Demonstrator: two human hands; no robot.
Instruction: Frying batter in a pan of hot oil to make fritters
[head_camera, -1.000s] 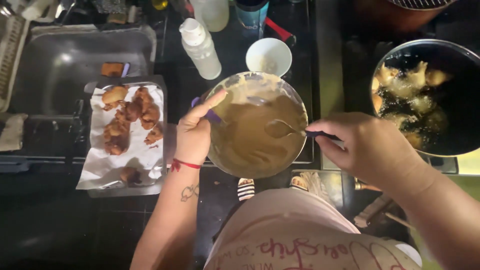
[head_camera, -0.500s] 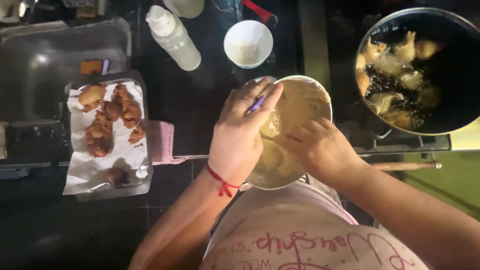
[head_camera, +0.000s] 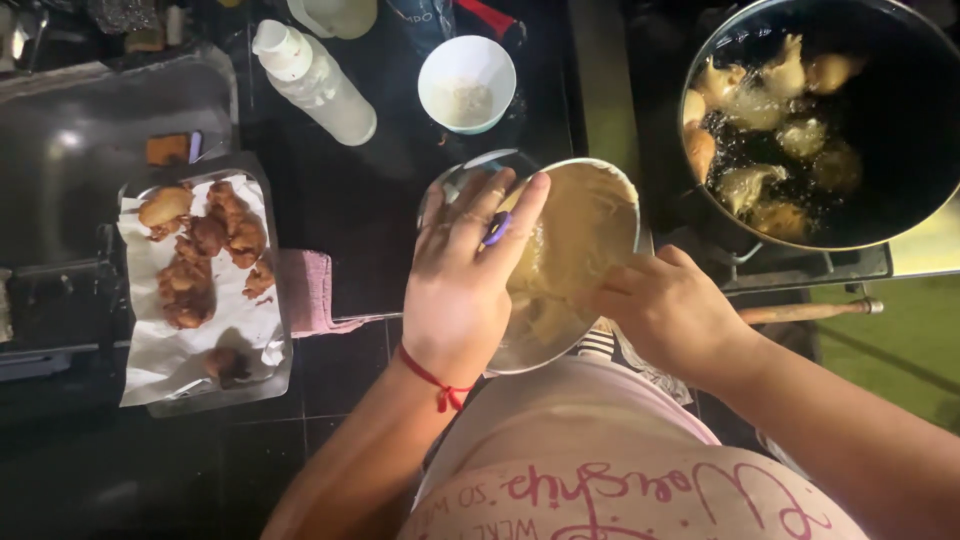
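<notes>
Hands have closed in: left hand (head_camera: 462, 275) grips the tilted glass bowl of tan batter (head_camera: 575, 250), right hand (head_camera: 665, 310) curled, scooping inside.

We look straight down on a dark, glossy bench (head_camera: 380, 210) of black tiles with thin pale seams. A steel sink (head_camera: 90, 130) is sunk into its far left corner, catching a soft glint of light. Beyond the right edge, a strip of green floor (head_camera: 890, 320) shows. The light is dim and warm, leaving the near left corner almost black.
</notes>
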